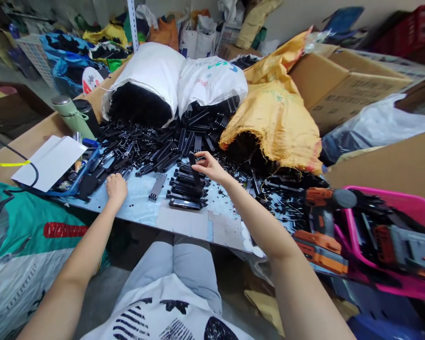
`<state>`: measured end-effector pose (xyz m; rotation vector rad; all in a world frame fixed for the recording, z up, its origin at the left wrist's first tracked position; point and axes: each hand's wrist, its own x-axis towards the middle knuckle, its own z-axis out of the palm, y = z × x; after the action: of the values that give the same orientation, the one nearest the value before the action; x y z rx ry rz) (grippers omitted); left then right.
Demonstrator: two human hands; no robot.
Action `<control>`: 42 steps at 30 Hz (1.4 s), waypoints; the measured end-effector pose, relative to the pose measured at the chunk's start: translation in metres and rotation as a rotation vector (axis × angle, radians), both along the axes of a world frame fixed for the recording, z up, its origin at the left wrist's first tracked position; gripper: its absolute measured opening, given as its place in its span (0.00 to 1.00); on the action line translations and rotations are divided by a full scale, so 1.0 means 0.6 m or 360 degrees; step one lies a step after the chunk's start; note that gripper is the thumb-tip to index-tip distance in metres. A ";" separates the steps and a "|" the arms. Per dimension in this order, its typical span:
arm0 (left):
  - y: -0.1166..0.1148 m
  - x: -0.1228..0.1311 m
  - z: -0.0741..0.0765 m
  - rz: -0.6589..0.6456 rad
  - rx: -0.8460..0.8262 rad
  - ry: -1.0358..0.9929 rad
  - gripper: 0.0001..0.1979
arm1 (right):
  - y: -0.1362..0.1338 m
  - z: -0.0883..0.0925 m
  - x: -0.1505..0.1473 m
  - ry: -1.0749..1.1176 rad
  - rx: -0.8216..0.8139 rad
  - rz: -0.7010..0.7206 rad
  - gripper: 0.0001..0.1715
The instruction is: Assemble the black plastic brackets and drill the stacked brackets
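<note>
My right hand [209, 168] pinches a flat black plastic strip [195, 171] between thumb and fingers, holding it tilted over the table. Below it lies a row of similar black strips [187, 193], set side by side with their ends roughly lined up. My left hand [116, 190] is closed at the table's left part, close to some loose parts. What its fingers hold, if anything, is hidden. Between the hands lies a separate grey-black piece with prongs [157, 187]. Behind both hands spreads a large heap of black parts [159, 146].
Two white sacks [148, 66] and a yellow sack [279, 127] spill black parts at the back. On the left are a blue tray [69, 191], paper [49, 163] and a green bottle [72, 118]. An orange-black cordless drill [322, 222] and a pink basket [354, 226] stand right.
</note>
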<state>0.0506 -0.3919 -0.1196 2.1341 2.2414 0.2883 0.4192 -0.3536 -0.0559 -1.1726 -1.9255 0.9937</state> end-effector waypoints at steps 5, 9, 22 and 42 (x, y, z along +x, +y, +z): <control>-0.045 -0.006 0.055 0.0058 0.0005 -0.0061 0.14 | -0.144 -0.003 0.023 -0.0498 0.0307 -0.0066 0.22; -0.099 0.050 0.111 -0.0514 0.0021 -0.0194 0.10 | -0.258 -0.069 0.036 -0.1025 0.0491 -0.0169 0.16; -0.209 0.264 0.002 -0.1031 -0.0220 -0.1387 0.17 | -0.330 -0.121 -0.011 0.0262 -0.0301 -0.0401 0.30; -0.215 0.277 0.073 -0.1221 0.0233 -0.1226 0.17 | -0.317 -0.052 0.005 0.0118 0.0009 -0.0126 0.30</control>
<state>0.2167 -0.5209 -0.0759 2.2054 0.9526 1.0121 0.4221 -0.5437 -0.0873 -1.1835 -1.8091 0.9755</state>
